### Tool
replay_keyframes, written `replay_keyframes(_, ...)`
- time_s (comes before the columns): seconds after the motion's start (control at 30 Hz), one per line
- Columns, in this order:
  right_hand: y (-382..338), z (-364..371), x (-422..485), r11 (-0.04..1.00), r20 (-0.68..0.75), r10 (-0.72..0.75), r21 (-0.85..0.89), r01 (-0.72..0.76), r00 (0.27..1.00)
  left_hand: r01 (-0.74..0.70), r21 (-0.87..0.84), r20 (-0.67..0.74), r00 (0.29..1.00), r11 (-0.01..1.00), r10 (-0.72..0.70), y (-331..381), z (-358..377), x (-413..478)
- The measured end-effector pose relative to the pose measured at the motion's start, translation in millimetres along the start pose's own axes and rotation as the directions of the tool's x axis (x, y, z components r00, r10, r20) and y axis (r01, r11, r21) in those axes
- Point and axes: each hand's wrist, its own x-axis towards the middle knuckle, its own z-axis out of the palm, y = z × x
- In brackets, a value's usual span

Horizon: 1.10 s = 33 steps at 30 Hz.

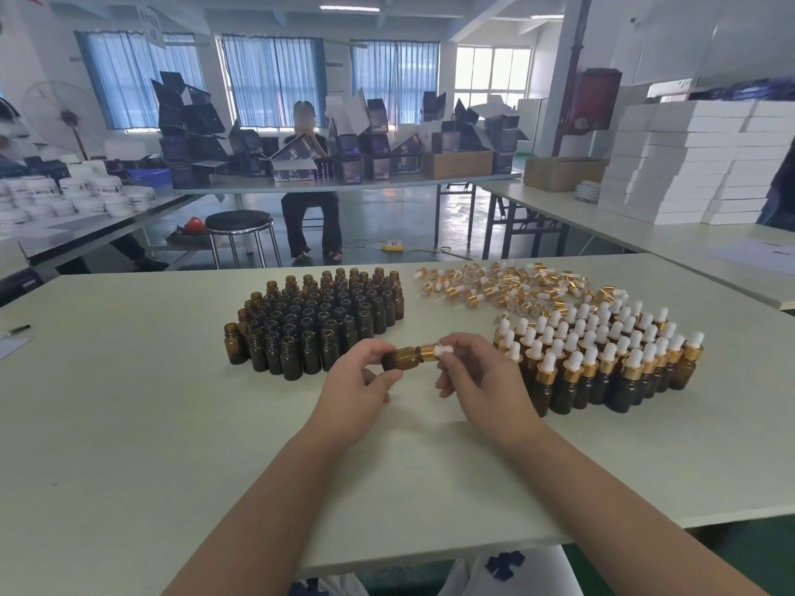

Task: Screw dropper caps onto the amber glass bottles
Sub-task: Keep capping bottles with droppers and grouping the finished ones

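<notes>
One amber bottle (398, 360) sideways in left hand (361, 380) grip; right hand (477, 376) pinches dropper cap (428, 351): keep aligned, twist snug.

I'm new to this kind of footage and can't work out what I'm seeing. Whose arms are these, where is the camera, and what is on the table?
There is no machine here. The single picture comes from a camera worn on a person's head, looking down at their own bare arms. The left hand grips a small amber bottle, held sideways above the table. The right hand pinches the dropper cap that sits on the bottle's neck. On the table, uncapped bottles stand to the left and capped bottles to the right, with loose caps lying behind those.
</notes>
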Motion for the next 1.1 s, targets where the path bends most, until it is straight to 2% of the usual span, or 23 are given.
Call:
replay_keyframes(0.4,3.2,-1.4,0.8,0.998,0.013,0.058,-0.024,-0.058,0.998,-0.013,0.028,0.003,1.000,1.000,0.013,0.4,-1.3,-0.6)
replay_keyframes(0.9,-2.1,-2.0,-1.5,0.960,0.085,0.277,0.007,-0.278,0.957,-0.036,0.048,0.035,0.999,0.998,0.034,-0.6,-0.3,-1.4)
replay_keyframes(1.1,-0.1,-2.5,-0.8,0.957,0.072,0.285,0.029,-0.288,0.956,-0.032,0.043,0.025,0.999,0.999,0.031,-0.5,-0.4,-1.2)
